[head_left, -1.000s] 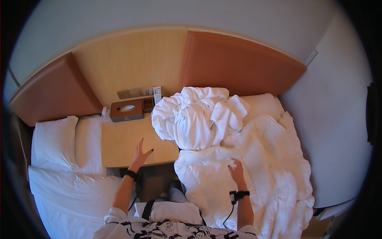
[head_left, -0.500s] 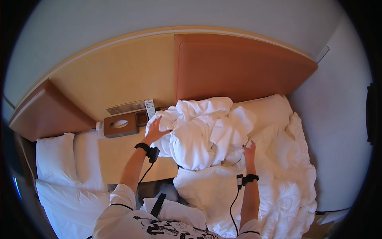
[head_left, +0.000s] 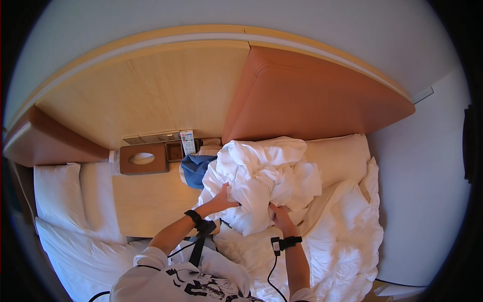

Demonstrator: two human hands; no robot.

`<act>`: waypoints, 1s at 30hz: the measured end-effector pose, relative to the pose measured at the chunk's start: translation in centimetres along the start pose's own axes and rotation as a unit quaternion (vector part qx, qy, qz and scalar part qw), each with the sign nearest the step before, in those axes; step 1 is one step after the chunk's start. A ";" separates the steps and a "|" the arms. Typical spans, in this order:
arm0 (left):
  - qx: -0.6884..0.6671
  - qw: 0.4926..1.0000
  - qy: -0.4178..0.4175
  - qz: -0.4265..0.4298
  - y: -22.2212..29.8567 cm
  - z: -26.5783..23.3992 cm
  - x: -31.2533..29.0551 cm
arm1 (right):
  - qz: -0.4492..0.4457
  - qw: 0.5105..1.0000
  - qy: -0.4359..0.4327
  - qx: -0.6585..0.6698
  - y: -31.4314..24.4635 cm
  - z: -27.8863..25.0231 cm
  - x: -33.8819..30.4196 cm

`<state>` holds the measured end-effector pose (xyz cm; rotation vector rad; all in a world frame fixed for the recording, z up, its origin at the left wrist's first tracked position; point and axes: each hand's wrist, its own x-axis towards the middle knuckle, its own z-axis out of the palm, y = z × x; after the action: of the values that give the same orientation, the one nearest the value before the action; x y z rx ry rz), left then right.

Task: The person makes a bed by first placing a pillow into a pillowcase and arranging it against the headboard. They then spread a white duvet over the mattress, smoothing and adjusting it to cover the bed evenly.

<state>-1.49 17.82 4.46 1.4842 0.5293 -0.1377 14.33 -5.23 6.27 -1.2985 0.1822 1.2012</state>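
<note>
A large crumpled bundle of white bed linen (head_left: 261, 176) lies heaped on the bed against the headboard. My left hand (head_left: 221, 200) presses into its near left side, with the thumb up and the fingertips sunk in the folds. Lower down, at the near right side of the heap, my right hand (head_left: 283, 219) grips the cloth, its fingers partly hidden by the folds. Beyond the left hand, a blue and beige cloth item (head_left: 197, 168) sits on the wooden table, partly covered by the linen.
The wooden table (head_left: 146, 201) bears a brown tissue box (head_left: 143, 159), a small tray (head_left: 174, 151) and a remote control (head_left: 187, 142). A white quilt (head_left: 342, 231) spreads on the right and a pillow (head_left: 338, 157) lies behind. White pillows (head_left: 58, 199) are at the left.
Both hands have come nearer and closer together, closing on the bundle. The linen has shifted right and towards me, uncovering the blue cloth item. The view has moved slightly.
</note>
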 end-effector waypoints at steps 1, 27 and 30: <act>0.013 1.000 0.006 0.001 0.5 0.4 -0.2 | -0.023 0.999 0.001 0.032 -0.8 2.6 -1.0; 0.249 0.862 0.043 0.440 16.1 4.1 -13.1 | -0.337 0.899 -0.024 -0.278 -9.1 13.5 -24.2; 0.259 0.850 0.049 0.457 15.7 4.5 -14.6 | -0.361 0.882 0.004 -0.301 -10.2 15.2 -31.0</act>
<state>-6.85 11.67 24.85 2.1370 -0.2091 0.5938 0.95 -8.85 39.51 -1.6890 -0.6804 0.6030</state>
